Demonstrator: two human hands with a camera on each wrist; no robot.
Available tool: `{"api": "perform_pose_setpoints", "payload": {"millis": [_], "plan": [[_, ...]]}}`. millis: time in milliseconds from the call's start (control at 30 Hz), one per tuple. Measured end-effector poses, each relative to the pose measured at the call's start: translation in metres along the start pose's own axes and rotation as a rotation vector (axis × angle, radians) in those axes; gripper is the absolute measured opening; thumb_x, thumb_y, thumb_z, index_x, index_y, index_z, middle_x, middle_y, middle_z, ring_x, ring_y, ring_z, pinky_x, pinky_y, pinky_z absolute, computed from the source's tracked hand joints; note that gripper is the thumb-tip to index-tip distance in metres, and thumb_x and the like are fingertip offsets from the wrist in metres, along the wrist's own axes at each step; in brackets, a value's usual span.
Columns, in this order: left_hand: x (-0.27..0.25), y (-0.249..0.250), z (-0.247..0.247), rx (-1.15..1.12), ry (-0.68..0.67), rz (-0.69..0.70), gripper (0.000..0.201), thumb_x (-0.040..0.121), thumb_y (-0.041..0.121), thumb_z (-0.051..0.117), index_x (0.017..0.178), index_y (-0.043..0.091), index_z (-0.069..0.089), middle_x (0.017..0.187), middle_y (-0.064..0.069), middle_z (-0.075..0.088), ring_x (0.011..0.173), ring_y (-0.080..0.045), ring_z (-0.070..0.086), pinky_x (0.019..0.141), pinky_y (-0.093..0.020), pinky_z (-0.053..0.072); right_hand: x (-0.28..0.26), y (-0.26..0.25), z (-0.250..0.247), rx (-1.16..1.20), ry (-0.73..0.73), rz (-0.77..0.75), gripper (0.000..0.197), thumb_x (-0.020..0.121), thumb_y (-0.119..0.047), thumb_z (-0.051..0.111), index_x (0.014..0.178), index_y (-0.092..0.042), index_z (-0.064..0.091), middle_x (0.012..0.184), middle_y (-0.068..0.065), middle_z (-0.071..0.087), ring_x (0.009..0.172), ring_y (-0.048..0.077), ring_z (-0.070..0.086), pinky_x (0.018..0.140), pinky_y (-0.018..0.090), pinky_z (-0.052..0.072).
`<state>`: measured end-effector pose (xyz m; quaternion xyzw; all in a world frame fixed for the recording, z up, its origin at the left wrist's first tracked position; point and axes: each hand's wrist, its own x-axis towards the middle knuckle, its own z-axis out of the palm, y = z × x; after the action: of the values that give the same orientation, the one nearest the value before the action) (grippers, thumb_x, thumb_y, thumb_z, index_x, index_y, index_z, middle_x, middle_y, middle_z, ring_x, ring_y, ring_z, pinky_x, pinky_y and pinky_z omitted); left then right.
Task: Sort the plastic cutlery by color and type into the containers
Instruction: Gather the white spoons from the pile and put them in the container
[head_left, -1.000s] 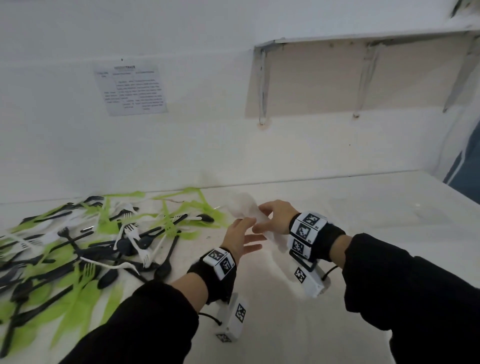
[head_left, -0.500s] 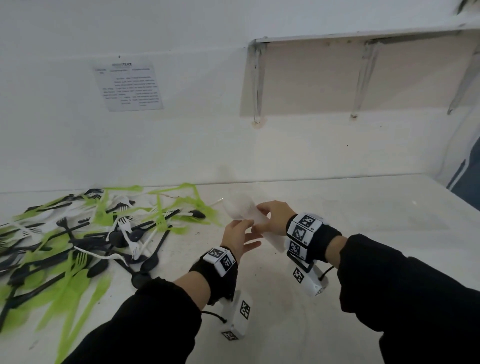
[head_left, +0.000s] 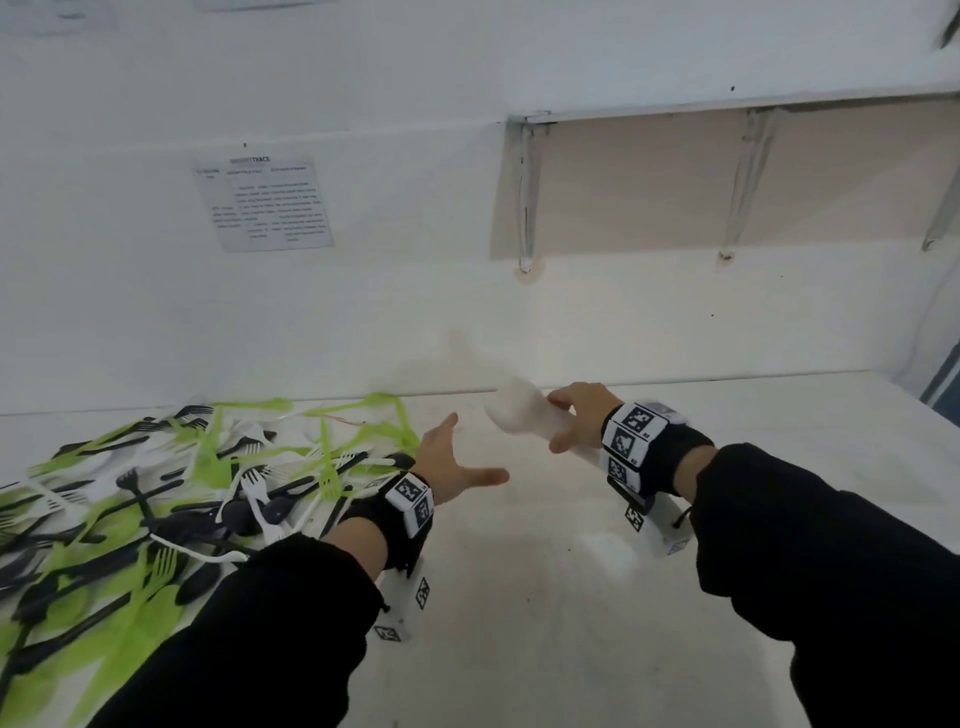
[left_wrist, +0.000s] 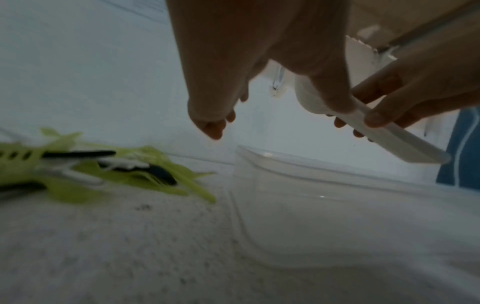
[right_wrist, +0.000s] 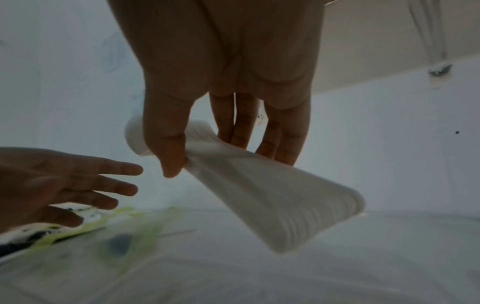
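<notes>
My right hand (head_left: 571, 418) grips a tight stack of white plastic spoons (head_left: 519, 413) above the middle of the white table (head_left: 519, 597), bowls pointing left. In the right wrist view the thumb (right_wrist: 166, 144) and fingers pinch the stack (right_wrist: 272, 201) just behind the bowls. My left hand (head_left: 447, 460) hovers to the left of the stack with fingers spread, holding nothing, and does not touch it. A mixed pile of green, black and white cutlery (head_left: 182, 493) covers the table's left side. A clear plastic container (left_wrist: 324, 205) stands on the table below both hands.
The white wall (head_left: 363, 322) closes the table's far edge, with a paper sheet (head_left: 265, 202) taped on it and a shelf (head_left: 727, 171) on brackets above right. Bare tabletop stretches to the right and front of my hands.
My left hand has let go of the white spoon stack and drawn away to the left, opening. The right hand keeps the stack and has shifted it slightly right.
</notes>
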<state>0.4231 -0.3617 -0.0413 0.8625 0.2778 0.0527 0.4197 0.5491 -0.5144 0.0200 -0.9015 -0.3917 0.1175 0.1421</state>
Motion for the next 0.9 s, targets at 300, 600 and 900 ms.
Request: {"api": "perform_pose_setpoints", "payload": {"millis": [300, 600, 900], "plan": [[0.025, -0.012, 0.015, 0.280, -0.302, -0.059, 0.135, 0.066, 0.045, 0.080, 0.146, 0.005, -0.021, 0.157, -0.005, -0.018, 0.146, -0.015, -0.009, 0.116, -0.026, 0.006, 0.040, 0.005, 0.031, -0.390, -0.361, -0.093, 0.064, 0.075, -0.020, 0.074, 0.133, -0.012, 0.048, 0.130, 0.006, 0.050, 0.122, 0.025, 0.048, 0.100, 0.033, 0.041], [0.029, -0.023, 0.020, 0.089, -0.263, -0.084, 0.142, 0.060, 0.038, 0.086, 0.145, 0.010, -0.025, 0.159, -0.002, -0.009, 0.146, -0.015, 0.000, 0.119, -0.032, 0.011, 0.062, -0.015, 0.048, -0.555, -0.404, -0.125, 0.060, 0.083, -0.020, 0.067, 0.137, -0.011, 0.043, 0.141, 0.007, 0.042, 0.127, 0.026, 0.046, 0.104, 0.036, 0.040], [0.028, -0.030, 0.022, 0.024, -0.262, -0.057, 0.139, 0.061, 0.035, 0.086, 0.147, 0.013, -0.021, 0.159, 0.000, -0.007, 0.146, -0.015, 0.001, 0.118, -0.031, 0.012, 0.051, -0.037, 0.053, -0.730, -0.375, -0.266, 0.033, 0.093, 0.002, 0.045, 0.125, 0.007, 0.050, 0.129, 0.017, 0.054, 0.116, 0.032, 0.056, 0.094, 0.035, 0.045]]}}
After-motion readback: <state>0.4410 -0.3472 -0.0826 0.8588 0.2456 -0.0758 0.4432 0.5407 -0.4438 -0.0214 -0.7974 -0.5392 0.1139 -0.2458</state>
